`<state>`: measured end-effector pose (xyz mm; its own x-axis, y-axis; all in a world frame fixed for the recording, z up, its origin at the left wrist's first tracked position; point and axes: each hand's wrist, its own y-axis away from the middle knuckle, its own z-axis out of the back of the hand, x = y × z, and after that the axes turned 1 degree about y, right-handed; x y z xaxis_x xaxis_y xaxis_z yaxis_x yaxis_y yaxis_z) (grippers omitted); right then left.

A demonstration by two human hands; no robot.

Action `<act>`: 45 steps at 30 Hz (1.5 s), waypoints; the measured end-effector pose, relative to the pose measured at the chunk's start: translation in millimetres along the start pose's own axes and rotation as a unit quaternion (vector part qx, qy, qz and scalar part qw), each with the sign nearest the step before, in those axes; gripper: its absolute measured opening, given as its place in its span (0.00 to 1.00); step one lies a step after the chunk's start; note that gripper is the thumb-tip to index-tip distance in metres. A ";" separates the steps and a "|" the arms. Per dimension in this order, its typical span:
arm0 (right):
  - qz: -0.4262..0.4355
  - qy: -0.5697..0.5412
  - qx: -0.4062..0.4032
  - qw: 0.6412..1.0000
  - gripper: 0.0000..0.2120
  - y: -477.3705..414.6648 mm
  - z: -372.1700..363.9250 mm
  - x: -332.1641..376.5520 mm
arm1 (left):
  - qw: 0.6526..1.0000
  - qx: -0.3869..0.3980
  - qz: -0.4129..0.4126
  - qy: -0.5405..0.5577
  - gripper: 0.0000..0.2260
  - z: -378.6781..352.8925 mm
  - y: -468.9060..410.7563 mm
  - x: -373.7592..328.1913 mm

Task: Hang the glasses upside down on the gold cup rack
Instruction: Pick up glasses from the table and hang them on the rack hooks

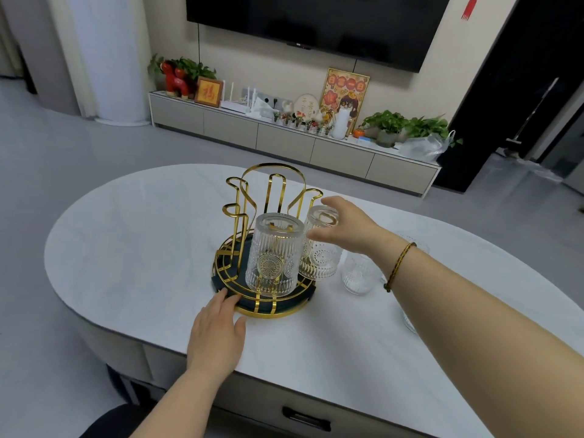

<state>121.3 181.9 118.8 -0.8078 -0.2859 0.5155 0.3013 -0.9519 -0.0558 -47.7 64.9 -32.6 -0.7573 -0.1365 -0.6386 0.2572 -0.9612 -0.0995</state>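
The gold cup rack (252,197) stands on a round dark tray with a gold rim (271,309) in the middle of the white table. One ribbed clear glass (273,257) hangs upside down on a front prong. A second glass (319,248) hangs upside down to its right, and my right hand (344,229) wraps around its upturned base. My left hand (218,333) lies flat on the table with its fingertips touching the tray's near-left rim. Another glass (358,273) stands on the table right of the rack, partly hidden by my right forearm.
The oval white table (142,248) has its near edge close to me. More clear glassware (409,324) shows past my right forearm. A TV cabinet (284,137) with plants and ornaments stands beyond the table under a wall-mounted television.
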 end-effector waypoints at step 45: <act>-0.050 0.034 -0.093 0.994 0.21 156.9 -88.9 -151.0 | 0.995 -0.031 0.016 -0.094 0.14 86.7 -130.3 -179.7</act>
<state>245.5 65.9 -43.8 -0.8634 -0.1905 0.4672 0.1248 -0.9779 -0.1680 2.8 193.9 161.3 -0.8458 -0.2143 -0.4885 0.3144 -0.9401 -0.1319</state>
